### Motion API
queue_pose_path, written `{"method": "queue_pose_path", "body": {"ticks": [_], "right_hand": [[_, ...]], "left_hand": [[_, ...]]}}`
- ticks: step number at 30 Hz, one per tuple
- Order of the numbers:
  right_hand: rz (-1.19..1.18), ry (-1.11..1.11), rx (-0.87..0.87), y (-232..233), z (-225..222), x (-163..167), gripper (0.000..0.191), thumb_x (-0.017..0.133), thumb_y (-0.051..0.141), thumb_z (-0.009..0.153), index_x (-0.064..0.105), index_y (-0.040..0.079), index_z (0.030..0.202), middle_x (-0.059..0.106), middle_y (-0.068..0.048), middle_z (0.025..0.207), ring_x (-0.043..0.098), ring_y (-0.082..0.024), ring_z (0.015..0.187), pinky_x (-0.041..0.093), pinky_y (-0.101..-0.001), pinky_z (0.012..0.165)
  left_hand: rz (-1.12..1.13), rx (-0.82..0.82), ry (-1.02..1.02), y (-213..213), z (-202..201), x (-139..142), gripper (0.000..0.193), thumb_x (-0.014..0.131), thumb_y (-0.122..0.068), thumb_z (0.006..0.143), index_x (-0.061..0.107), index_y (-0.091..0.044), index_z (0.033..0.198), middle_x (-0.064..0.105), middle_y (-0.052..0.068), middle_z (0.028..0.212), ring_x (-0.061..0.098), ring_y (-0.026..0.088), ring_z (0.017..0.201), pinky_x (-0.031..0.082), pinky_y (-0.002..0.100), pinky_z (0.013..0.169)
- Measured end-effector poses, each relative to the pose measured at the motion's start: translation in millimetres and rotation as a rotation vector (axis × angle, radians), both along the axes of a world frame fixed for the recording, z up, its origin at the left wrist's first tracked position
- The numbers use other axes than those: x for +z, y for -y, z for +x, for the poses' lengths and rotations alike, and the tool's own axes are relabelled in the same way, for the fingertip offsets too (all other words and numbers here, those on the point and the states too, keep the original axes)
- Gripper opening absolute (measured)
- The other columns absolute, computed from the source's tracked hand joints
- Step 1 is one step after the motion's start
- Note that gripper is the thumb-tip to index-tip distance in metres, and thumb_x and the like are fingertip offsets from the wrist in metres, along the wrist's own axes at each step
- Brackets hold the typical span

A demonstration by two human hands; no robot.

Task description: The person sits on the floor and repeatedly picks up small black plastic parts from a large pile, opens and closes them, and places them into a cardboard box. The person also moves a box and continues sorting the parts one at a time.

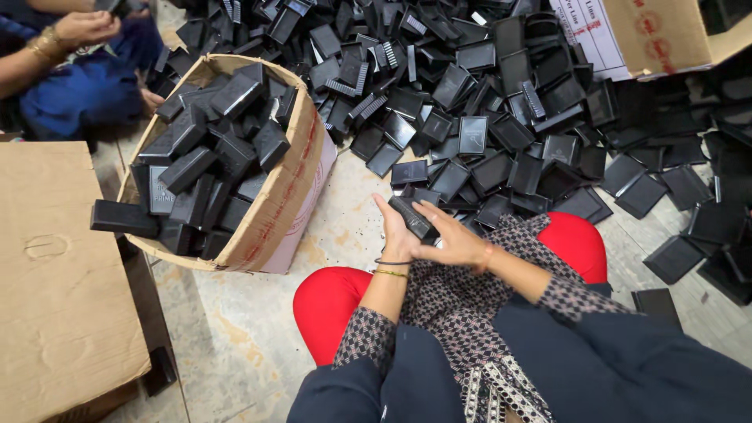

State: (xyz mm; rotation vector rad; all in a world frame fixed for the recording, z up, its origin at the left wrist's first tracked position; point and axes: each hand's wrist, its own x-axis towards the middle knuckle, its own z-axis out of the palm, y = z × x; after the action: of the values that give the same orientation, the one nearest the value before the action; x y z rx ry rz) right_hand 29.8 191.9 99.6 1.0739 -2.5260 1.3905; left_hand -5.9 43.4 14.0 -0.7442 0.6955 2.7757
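Co-worker's hand point(82, 27), body beyond frame

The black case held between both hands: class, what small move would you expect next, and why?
Probably a short carry leftward to drop the black case into the cardboard box. Both the left hand and right hand are closed around it, it looks shut, and the box already holds many similar closed cases, while loose parts lie heaped on the floor ahead.
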Motion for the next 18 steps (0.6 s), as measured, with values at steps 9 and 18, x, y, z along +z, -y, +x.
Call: {"method": "queue_pose_path", "body": {"ticks": [9,18], "right_hand": [[-0.463,0.699,-0.036,5,22,-7,0.048,0.063,0.017,0.100,0.049,-0.001,0.142,0.064,-0.018,0.129,0.065,-0.021,0.112,0.055,-0.0370,0.097],[-0.084,0.158,-0.278,-26,-46,-28,0.047,0.072,0.018,0.093,0.054,-0.003,0.131,0.069,-0.019,0.123,0.069,-0.027,0.115,0.055,-0.0368,0.098]], "left_hand": [[-1.529,-0.052,-0.453,50,18,74,0.047,0.086,-0.046,0.078,0.063,-0.005,0.078,0.067,0.010,0.072,0.063,0.024,0.066,0.052,0.037,0.063],[-2.575,0.618,-0.779,235,-107,195,0.032,0.079,-0.023,0.092,0.060,-0.005,0.111,0.064,0.017,0.113,0.059,0.037,0.102,0.044,0.048,0.087]]}}
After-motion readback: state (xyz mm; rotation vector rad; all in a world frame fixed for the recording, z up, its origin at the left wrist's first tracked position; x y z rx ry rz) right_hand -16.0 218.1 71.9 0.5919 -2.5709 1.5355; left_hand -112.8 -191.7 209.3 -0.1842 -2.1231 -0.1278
